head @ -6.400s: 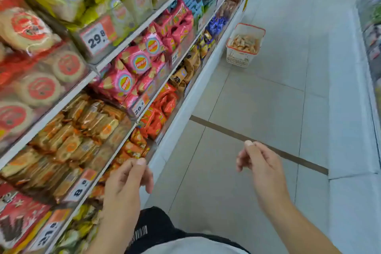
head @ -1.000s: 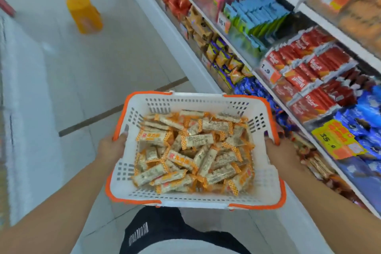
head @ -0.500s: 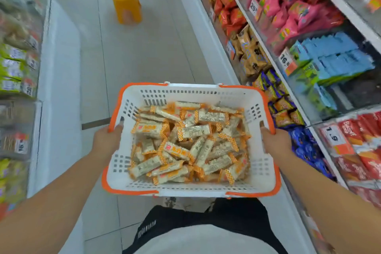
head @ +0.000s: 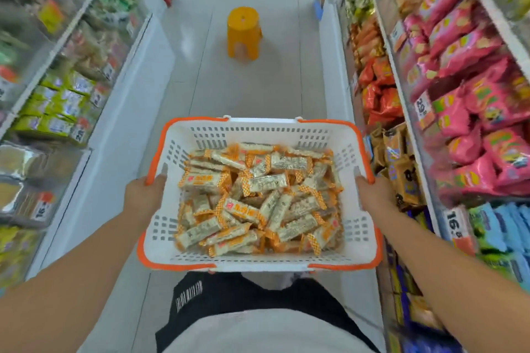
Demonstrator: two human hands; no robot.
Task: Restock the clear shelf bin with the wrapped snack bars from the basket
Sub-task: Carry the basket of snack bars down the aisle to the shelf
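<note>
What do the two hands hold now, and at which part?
Both hold the white basket of wrapped snack bars: left hand at its left rim, right hand at its right rim.

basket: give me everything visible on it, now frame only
The basket is a white rectangular plastic tub with slotted walls and an orange rim broken by white sections at the near and far edges. It is held about level above the aisle floor, in front of the person's waist. The left hand and right hand grip its side rims. Wrapped snack bars in orange-and-clear wrappers lie piled loosely inside.
</note>
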